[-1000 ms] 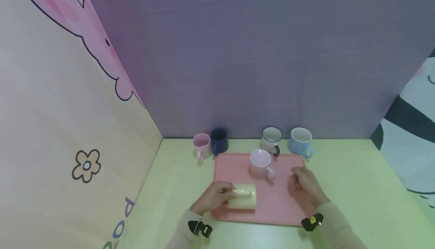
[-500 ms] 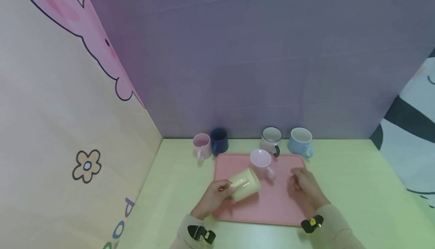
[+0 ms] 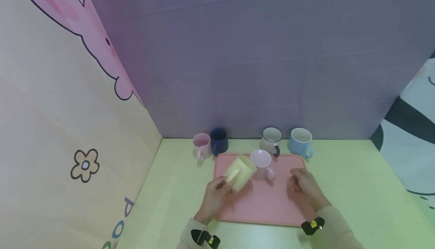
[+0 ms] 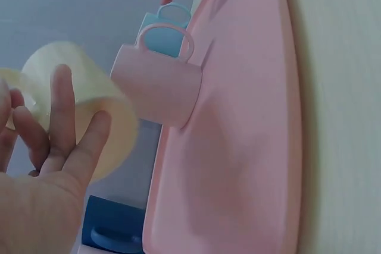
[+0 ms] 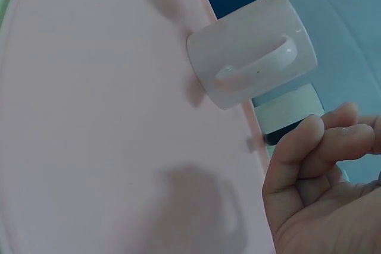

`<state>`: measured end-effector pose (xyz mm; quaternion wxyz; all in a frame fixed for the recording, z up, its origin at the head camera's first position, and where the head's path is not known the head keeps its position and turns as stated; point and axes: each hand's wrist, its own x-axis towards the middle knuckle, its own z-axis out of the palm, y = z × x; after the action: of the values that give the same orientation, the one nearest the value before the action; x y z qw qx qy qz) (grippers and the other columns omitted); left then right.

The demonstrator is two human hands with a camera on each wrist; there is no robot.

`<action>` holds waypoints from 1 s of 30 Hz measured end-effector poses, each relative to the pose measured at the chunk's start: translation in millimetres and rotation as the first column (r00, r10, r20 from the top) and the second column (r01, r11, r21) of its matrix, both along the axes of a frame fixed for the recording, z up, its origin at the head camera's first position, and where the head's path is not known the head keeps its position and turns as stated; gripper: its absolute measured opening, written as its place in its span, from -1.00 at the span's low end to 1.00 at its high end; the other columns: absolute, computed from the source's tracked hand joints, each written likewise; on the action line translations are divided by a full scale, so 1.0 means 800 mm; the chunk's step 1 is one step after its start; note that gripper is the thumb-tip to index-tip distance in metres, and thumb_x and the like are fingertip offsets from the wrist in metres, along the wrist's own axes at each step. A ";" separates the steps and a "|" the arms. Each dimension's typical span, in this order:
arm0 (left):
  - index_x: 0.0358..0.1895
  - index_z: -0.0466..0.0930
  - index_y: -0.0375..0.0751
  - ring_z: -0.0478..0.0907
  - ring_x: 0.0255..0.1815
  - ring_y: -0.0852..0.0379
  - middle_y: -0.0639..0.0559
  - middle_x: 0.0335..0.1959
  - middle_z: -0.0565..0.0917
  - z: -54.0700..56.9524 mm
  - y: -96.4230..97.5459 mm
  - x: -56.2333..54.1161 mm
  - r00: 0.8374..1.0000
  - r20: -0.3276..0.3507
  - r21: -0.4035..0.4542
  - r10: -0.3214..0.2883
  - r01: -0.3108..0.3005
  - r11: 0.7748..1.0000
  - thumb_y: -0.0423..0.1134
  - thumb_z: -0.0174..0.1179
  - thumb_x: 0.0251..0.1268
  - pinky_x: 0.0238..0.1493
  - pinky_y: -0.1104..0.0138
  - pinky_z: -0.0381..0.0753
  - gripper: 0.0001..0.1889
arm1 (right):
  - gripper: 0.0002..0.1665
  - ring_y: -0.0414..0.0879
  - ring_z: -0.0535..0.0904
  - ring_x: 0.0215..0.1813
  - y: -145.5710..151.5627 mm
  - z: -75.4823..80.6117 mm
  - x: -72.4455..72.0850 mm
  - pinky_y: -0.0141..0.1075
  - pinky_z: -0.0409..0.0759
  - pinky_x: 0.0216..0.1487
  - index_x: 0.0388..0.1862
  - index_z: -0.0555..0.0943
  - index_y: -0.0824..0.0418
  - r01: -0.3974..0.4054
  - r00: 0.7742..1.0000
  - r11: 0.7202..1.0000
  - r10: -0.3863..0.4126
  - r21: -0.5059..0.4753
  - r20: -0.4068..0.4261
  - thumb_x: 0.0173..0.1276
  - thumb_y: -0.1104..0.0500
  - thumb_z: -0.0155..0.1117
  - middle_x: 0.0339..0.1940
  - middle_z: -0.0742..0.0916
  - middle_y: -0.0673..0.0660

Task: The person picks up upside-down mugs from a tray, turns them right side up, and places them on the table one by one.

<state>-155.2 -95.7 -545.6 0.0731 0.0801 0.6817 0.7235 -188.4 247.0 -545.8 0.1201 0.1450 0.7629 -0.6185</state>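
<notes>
My left hand (image 3: 215, 196) pinches the handle of a pale yellow mug (image 3: 240, 175), which is tilted and raised over the left part of the pink tray (image 3: 268, 209). In the left wrist view, two fingers (image 4: 63, 111) of that hand stretch across the yellow mug (image 4: 65, 69). A light pink mug (image 3: 261, 166) stands upright on the tray, just right of the yellow one. Near the tray's right edge hovers my right hand (image 3: 307, 186), its fingers loosely curled around nothing. The right wrist view shows its thumb and fingertips close together.
Behind the tray stand a pink mug (image 3: 202, 146) and a navy mug (image 3: 219, 141) at left. A white mug with a black rim and handle (image 3: 271, 139) and a light blue mug (image 3: 300, 141) are at right. A grey-purple wall (image 3: 238, 60) backs the table (image 3: 346, 181).
The yellow mug was lying sideways low over the tray; my left hand has lifted it, tipped it more upright and carried it farther back. My right hand has barely moved.
</notes>
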 end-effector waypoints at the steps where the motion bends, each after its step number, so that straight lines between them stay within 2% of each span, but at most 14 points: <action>1: -0.08 0.62 -0.47 0.69 -0.27 0.24 -0.27 -0.26 0.74 0.001 0.001 -0.001 1.000 -0.008 -0.005 0.019 -0.019 1.000 -0.26 0.21 0.49 -0.02 0.31 0.72 -0.75 | -0.57 -0.24 0.34 -0.59 0.000 0.001 0.000 -0.36 0.50 -0.41 0.20 0.35 0.40 -0.002 1.000 1.000 0.002 -0.005 -0.001 0.66 0.05 -0.11 -0.64 0.48 -0.12; 4: -0.11 0.62 -0.47 0.68 -0.25 0.23 -0.44 -0.21 0.71 0.006 0.003 -0.006 0.998 -0.040 -0.016 0.056 -0.057 0.998 -0.29 0.20 0.48 -0.03 0.33 0.71 -0.77 | -0.52 -0.24 0.34 -0.57 -0.002 0.007 0.000 -0.36 0.49 -0.41 0.31 0.28 0.41 -0.016 1.000 1.000 0.016 -0.014 -0.008 0.68 0.05 -0.14 -0.58 0.50 -0.11; 8: -0.10 0.64 -0.48 0.69 -0.25 0.26 -0.45 -0.21 0.70 0.009 0.006 -0.014 0.991 -0.103 -0.008 0.080 -0.082 0.997 -0.32 0.22 0.46 -0.03 0.35 0.71 -0.79 | -0.48 -0.26 0.32 -0.59 -0.008 0.021 0.001 -0.38 0.47 -0.44 0.37 0.27 0.42 -0.045 0.997 0.999 0.044 -0.017 -0.057 0.69 0.06 -0.15 -0.55 0.51 -0.10; 10: -0.10 0.64 -0.49 0.70 -0.25 0.28 -0.47 -0.22 0.69 0.010 0.008 -0.019 0.987 -0.135 0.010 0.088 -0.088 0.996 -0.34 0.23 0.45 -0.03 0.35 0.72 -0.79 | -0.55 -0.26 0.31 -0.61 -0.013 0.029 0.002 -0.39 0.43 -0.48 0.29 0.36 0.38 -0.059 0.993 0.997 0.054 -0.040 -0.102 0.69 0.06 -0.13 -0.57 0.51 -0.09; 14: -0.11 0.64 -0.52 0.70 -0.26 0.25 -0.53 -0.24 0.67 0.008 0.018 -0.028 0.973 -0.209 0.055 0.102 -0.093 0.994 -0.40 0.23 0.42 -0.04 0.33 0.74 -0.82 | -0.76 -0.26 0.28 -0.67 -0.026 0.045 0.000 -0.42 0.37 -0.57 -0.03 0.57 0.11 -0.099 0.976 0.987 0.072 -0.127 -0.204 0.68 0.08 -0.04 -0.66 0.47 -0.10; 17: -0.11 0.64 -0.54 0.70 -0.27 0.27 -0.53 -0.27 0.65 0.004 0.028 -0.035 0.958 -0.261 0.085 0.118 -0.099 0.991 -0.45 0.23 0.40 -0.06 0.32 0.75 -0.85 | -0.75 -0.27 0.28 -0.71 -0.038 0.058 -0.003 -0.42 0.39 -0.65 -0.20 0.67 0.01 -0.134 0.951 0.973 0.073 -0.190 -0.299 0.64 0.14 0.05 -0.72 0.48 -0.08; 20: -0.13 0.66 -0.51 0.68 -0.28 0.31 -0.48 -0.28 0.67 0.003 0.039 -0.039 0.950 -0.281 0.087 0.138 -0.118 0.989 -0.42 0.26 0.38 -0.08 0.34 0.74 -0.84 | -0.78 -0.25 0.29 -0.74 -0.052 0.069 -0.003 -0.39 0.41 -0.69 -0.20 0.73 0.15 -0.147 0.933 0.963 0.060 -0.225 -0.354 0.58 0.18 0.15 -0.75 0.49 -0.05; 22: -0.13 0.68 -0.47 0.67 -0.28 0.32 -0.42 -0.28 0.70 0.003 0.046 -0.039 0.947 -0.282 0.082 0.155 -0.137 0.987 -0.38 0.29 0.36 -0.10 0.37 0.72 -0.83 | -0.78 -0.23 0.30 -0.73 -0.061 0.077 -0.001 -0.37 0.48 -0.61 -0.20 0.71 0.20 -0.160 0.943 0.955 0.073 -0.250 -0.325 0.57 0.15 0.17 -0.74 0.48 -0.06; 24: -0.13 0.70 -0.41 0.65 -0.29 0.32 -0.35 -0.29 0.72 0.003 0.052 -0.038 0.944 -0.281 0.071 0.175 -0.162 0.984 -0.33 0.32 0.35 -0.15 0.39 0.70 -0.83 | -0.75 -0.21 0.33 -0.68 -0.069 0.084 0.002 -0.34 0.51 -0.52 -0.14 0.70 0.20 -0.199 0.954 0.932 0.113 -0.304 -0.279 0.59 0.09 0.15 -0.71 0.47 -0.05; 26: -0.13 0.71 -0.36 0.65 -0.29 0.32 -0.30 -0.28 0.73 0.002 0.058 -0.037 0.938 -0.285 0.070 0.197 -0.185 0.980 -0.31 0.34 0.33 -0.18 0.41 0.69 -0.83 | -0.71 -0.20 0.34 -0.64 -0.078 0.091 0.005 -0.34 0.51 -0.46 -0.07 0.69 0.16 -0.256 0.956 0.894 0.178 -0.368 -0.234 0.62 0.04 0.10 -0.68 0.44 -0.06; 30: -0.11 0.72 -0.34 0.65 -0.21 0.31 -0.28 -0.22 0.71 0.000 0.068 -0.036 0.914 -0.336 0.085 0.227 -0.210 0.974 -0.35 0.34 0.30 -0.13 0.38 0.74 -0.84 | -0.64 -0.26 0.34 -0.61 -0.095 0.103 0.007 -0.41 0.43 -0.49 0.07 0.69 0.13 -0.312 0.950 0.789 0.260 -0.528 -0.173 0.66 0.00 0.01 -0.66 0.45 -0.09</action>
<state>-184.2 -40.9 -545.8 -0.1301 0.1300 0.6713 0.7180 -182.9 171.3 -463.7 0.2142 -0.0412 0.5709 -0.7916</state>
